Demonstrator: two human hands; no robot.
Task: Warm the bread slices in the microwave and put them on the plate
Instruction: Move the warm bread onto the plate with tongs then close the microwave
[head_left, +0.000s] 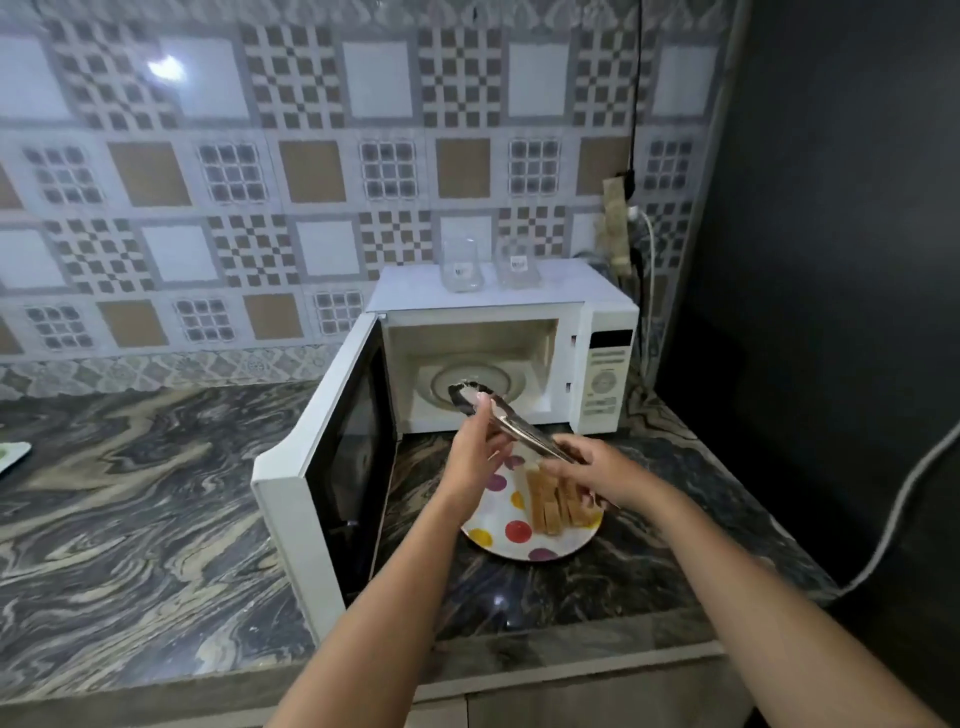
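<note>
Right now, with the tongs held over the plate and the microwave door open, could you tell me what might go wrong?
1. The bread slices stand on edge on the plate; a knock from the tongs could topple them.
2. Both hands share the tongs, so the grip may slip.
3. The open microwave door juts out beside the left arm and could be bumped.

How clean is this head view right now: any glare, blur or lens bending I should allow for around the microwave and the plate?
Head view: a bright lamp glare sits on the upper-left tiles; wide-angle bending curves the counter edge; the tongs and both hands look slightly motion-soft; the right wall is dark; the microwave and plate are evenly lit.
</note>
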